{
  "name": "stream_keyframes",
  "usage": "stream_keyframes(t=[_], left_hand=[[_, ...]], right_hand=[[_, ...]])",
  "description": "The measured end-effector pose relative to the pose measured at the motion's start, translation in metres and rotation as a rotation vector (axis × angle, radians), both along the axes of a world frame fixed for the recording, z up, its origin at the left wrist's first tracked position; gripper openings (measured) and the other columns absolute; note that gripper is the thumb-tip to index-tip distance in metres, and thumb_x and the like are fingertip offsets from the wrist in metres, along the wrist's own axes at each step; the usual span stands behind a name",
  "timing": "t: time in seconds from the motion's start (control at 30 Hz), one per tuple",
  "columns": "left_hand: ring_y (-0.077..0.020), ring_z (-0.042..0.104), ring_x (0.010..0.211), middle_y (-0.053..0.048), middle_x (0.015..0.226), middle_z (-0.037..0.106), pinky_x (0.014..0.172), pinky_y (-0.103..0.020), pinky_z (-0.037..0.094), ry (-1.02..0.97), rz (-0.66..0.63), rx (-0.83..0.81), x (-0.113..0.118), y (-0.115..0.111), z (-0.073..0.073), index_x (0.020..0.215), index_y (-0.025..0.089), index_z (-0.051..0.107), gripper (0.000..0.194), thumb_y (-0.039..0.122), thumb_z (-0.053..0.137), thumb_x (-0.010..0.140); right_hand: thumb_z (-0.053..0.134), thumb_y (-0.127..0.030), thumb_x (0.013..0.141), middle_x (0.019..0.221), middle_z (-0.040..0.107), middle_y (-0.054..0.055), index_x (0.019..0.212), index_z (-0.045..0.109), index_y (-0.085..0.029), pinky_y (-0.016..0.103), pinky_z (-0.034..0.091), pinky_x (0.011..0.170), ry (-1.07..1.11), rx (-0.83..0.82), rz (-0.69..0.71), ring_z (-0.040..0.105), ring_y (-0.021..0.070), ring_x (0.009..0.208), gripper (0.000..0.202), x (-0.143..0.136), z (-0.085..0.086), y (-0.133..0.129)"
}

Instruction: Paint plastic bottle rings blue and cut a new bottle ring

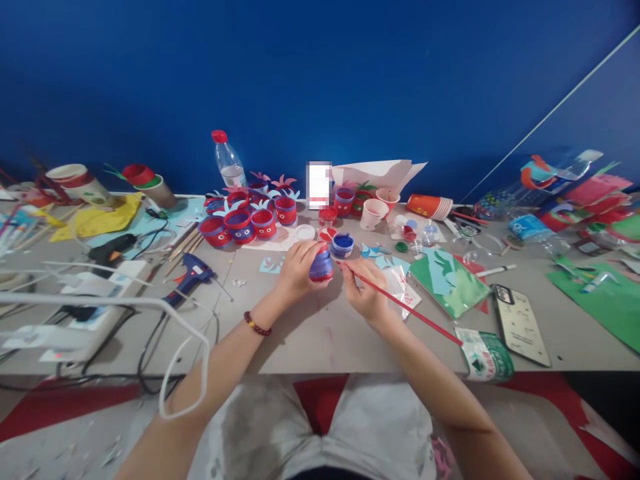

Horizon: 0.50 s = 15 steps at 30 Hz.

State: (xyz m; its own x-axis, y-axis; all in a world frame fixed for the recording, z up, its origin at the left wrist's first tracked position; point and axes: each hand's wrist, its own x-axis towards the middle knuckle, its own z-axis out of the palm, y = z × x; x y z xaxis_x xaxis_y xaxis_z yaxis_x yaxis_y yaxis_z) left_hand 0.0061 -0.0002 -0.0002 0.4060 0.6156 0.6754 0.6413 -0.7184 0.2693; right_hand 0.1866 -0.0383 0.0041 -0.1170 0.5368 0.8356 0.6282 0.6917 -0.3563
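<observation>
My left hand [297, 272] is wrapped round a small cup [321, 264] painted blue and red, holding it tilted above the table's middle. In my right hand [367, 290] is a long red paintbrush [415, 312], its handle slanting down to the right; the tip is close to the cup's right side, and I cannot tell whether they touch. An open jar of blue paint [343, 245] stands just behind my hands. Behind it is a jar of red paint [328, 215], and a white lid [305, 233] lies to the left.
Several painted cups with eyes [241, 227] stand at the back left, near a bottle [229, 160]. A blue glue gun [190, 277], cables and a power strip [107, 307] lie left. Rightward are white cups [373, 215], green paper [450, 287] and a phone [521, 325].
</observation>
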Motion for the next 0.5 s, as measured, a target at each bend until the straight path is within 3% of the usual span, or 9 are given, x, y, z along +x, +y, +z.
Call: stream_keyframes(t=[0.5], left_hand=[[-0.0324,0.057,0.110,-0.016,0.121,0.060,0.097,-0.048,0.047,0.043,0.009,0.013,-0.003,0.003,-0.005,0.128,0.015,0.049,0.069,0.025,0.075,0.064]], right_hand=[[0.052,-0.016,0.091,0.077,0.072,0.005,0.091,0.065,-0.022,0.032,0.056,0.068,0.060,0.018,0.158,0.067,0.0176,0.071,0.014,-0.011,0.007,-0.007]])
